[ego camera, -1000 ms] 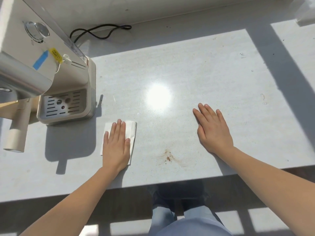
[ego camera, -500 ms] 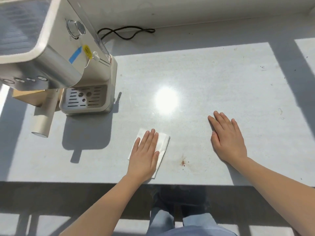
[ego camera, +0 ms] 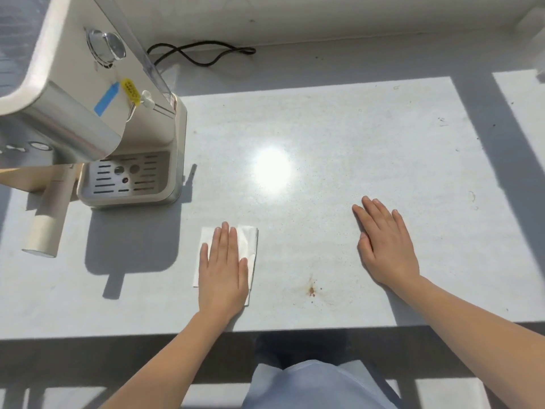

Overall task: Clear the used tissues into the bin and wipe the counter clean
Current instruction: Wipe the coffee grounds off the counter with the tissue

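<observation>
Pressing flat on a folded white tissue [ego camera: 249, 246], the left hand [ego camera: 222, 270] lies palm down with its fingers straight and together, close to the front edge of the counter [ego camera: 368, 137]. It grips nothing; the open palm simply covers most of the tissue, whose far and right margins show past the fingers. The right hand [ego camera: 386, 246] rests well apart from it, also flat and open on the bare counter, fingers slightly spread, with nothing under or in it. Between the two hands, nearer the front edge, sits a small reddish-brown stain [ego camera: 311, 290] ringed by a faint smear; the tissue lies just beside it without touching. A cream coffee machine [ego camera: 124, 119] stands at the left end of the counter, its drip tray [ego camera: 126, 178] facing the front edge. A black cord [ego camera: 200, 53] loops along the back edge behind it. Bright sunlight falls across the middle of the counter, and a few faint specks mark its right end.
</observation>
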Motion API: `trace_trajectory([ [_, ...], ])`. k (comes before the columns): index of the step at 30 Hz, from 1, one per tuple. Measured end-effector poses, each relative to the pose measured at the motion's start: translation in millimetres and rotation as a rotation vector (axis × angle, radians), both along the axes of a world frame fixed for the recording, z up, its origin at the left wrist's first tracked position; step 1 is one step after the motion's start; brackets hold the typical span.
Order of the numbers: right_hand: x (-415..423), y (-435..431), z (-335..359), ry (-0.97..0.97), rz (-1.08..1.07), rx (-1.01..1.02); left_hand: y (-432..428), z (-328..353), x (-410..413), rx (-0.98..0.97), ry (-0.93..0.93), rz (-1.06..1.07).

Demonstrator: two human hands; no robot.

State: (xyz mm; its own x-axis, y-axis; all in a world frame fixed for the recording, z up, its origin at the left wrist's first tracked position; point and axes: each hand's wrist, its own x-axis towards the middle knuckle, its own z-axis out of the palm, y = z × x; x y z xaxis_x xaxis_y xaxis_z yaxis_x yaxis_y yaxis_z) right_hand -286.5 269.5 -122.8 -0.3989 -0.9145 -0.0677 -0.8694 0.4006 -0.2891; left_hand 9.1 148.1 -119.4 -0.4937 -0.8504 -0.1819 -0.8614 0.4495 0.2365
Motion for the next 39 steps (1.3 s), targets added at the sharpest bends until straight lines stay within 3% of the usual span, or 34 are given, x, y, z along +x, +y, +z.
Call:
trace_trajectory([
  [12, -3, 0, 9, -0.1, 0.03, -0.062, 88, 2, -91, 0.025, 0.052, -0.382],
  [16, -48, 4, 26, -0.282, 0.13, -0.128, 104, 9, -103, 0.02, 0.123, -0.234],
  [19, -122, 28, 31, -0.102, 0.037, -0.125, 129, 8, -118, 0.059, 0.113, -0.098],
  [23, -193, 76, 19, -0.036, -0.11, 0.032, 143, 3, -133, 0.021, 0.027, -0.195],
  [32, -204, 86, 1, -0.045, -0.112, -0.039, 182, 4, -248, 0.048, -0.01, -0.447],
  [36, -201, 86, 5, -0.065, -0.106, -0.054, 171, 5, -241, 0.006, -0.008, -0.482],
  [39, -204, 87, 4, -0.05, -0.095, -0.047, 149, 2, -211, 0.006, 0.036, -0.381],
])
